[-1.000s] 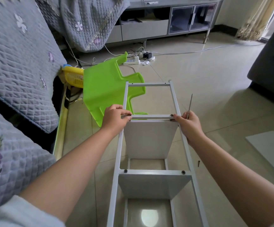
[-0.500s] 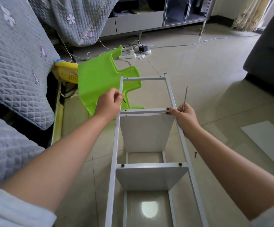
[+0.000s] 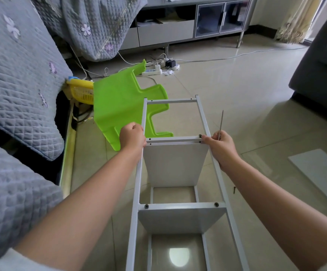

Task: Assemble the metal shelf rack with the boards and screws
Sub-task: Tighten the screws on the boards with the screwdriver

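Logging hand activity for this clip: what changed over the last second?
The left hand slid off the crossbar to the left upright and closed into a fist beside it. The right hand stayed at the crossbar's right end, gripping the thin metal tool. Both boards unchanged.

No text, label, brand, number or sign can be read anywhere.

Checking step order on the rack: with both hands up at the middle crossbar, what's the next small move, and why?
Probably bring the thin tool in the right hand down onto the dark screw at the crossbar's right end and tighten it. The fingertips sit right beside that screw, the left hand grips the left upright at the same joint, and the white board hangs just under the bar.
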Demonstrator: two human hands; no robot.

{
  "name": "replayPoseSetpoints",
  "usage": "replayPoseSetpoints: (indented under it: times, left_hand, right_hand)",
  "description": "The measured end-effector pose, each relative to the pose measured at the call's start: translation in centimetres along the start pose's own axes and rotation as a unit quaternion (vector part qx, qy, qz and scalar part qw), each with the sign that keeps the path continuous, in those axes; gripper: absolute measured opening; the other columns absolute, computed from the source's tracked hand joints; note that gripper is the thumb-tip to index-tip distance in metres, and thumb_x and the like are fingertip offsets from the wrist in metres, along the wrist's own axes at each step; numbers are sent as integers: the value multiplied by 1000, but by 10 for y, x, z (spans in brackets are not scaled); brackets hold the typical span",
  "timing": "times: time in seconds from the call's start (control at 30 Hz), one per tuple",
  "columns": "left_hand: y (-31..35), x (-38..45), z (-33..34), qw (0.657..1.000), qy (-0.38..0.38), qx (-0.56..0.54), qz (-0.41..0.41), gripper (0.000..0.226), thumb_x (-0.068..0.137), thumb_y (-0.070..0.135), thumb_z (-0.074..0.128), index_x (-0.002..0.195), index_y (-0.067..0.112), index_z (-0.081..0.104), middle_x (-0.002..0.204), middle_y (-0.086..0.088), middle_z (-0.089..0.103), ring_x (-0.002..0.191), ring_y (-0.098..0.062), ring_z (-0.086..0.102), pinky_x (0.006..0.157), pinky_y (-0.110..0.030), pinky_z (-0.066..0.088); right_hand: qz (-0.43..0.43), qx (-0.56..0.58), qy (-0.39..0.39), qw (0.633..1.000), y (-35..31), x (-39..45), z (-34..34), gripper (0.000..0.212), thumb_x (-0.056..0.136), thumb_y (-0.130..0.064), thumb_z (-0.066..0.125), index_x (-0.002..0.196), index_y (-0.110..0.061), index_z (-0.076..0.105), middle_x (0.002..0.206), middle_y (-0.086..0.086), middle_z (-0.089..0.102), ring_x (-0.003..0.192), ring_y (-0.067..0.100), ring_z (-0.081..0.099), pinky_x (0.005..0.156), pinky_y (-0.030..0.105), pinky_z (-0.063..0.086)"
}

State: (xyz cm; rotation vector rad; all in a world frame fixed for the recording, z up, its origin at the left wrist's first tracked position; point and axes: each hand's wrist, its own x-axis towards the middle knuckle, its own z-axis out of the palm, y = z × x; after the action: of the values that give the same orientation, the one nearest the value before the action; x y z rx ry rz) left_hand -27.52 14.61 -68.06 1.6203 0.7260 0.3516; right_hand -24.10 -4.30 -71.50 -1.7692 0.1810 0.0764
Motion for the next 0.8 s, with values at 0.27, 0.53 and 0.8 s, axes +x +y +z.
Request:
replayPoseSetpoints:
  times: [0.27, 0.53, 0.8]
  left_hand:
    - [-24, -22, -28, 910, -100, 317, 247, 21, 85, -1, 50, 99, -3, 65, 106, -16, 56, 97, -26, 51, 78, -22, 31]
    - [-40, -41, -20, 803, -125, 521, 260, 51, 87, 18, 52, 135, 9, 39, 147, -12, 27, 135, -25, 24, 108, -30, 21]
    - [-30, -35, 7, 744, -120, 608, 251, 44, 96, 19, 38, 139, 15, 33, 148, -2, 29, 140, -19, 18, 111, -45, 18]
  right_hand:
    - [-27, -57, -11, 998, -4, -6, -1, 39, 86, -12, 60, 62, -17, 29, 58, -1, 31, 49, 10, 28, 33, 12, 21]
    - [-15, -112, -82, 990, 1, -13, -23, 36, 95, -20, 48, 62, -15, 33, 63, 0, 42, 58, 7, 44, 63, 18, 43]
    - [-2, -75, -109, 991, 6, -16, -37, 30, 91, -8, 53, 65, -12, 38, 73, -4, 54, 70, 2, 55, 87, 29, 48]
